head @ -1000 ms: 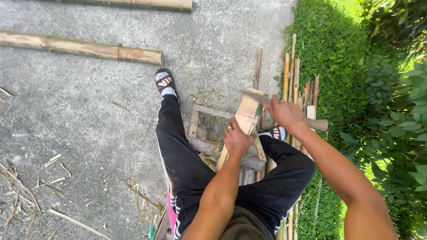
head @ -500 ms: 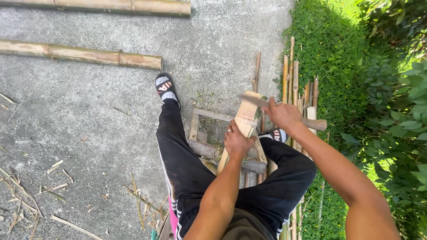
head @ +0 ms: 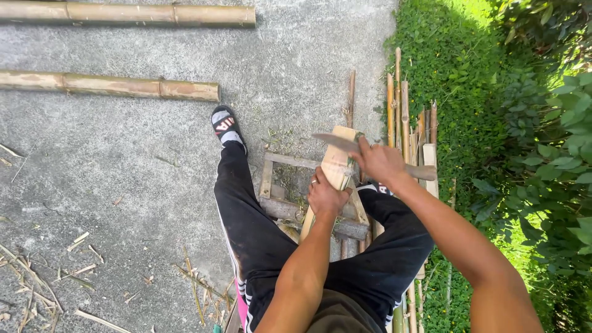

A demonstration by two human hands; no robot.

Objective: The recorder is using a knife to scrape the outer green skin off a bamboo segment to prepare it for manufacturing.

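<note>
1. Bamboo slat (head: 336, 165) leans on a wooden frame (head: 290, 206) between the legs, over concrete ground (head: 123, 166).
2. Left hand (head: 325, 197) is wrapped tight around the slat's middle.
3. Right hand (head: 381, 161) is clenched on a knife (head: 334, 143), its blade across the slat's top.

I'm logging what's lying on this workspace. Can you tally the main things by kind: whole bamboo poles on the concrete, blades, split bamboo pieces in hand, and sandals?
Long tan bamboo poles on the grey concrete: 2
Grey metal blade, in the right hand: 1
Pale split bamboo slat, gripped by the left hand: 1
Black sandals in view: 1
Total: 5
</note>
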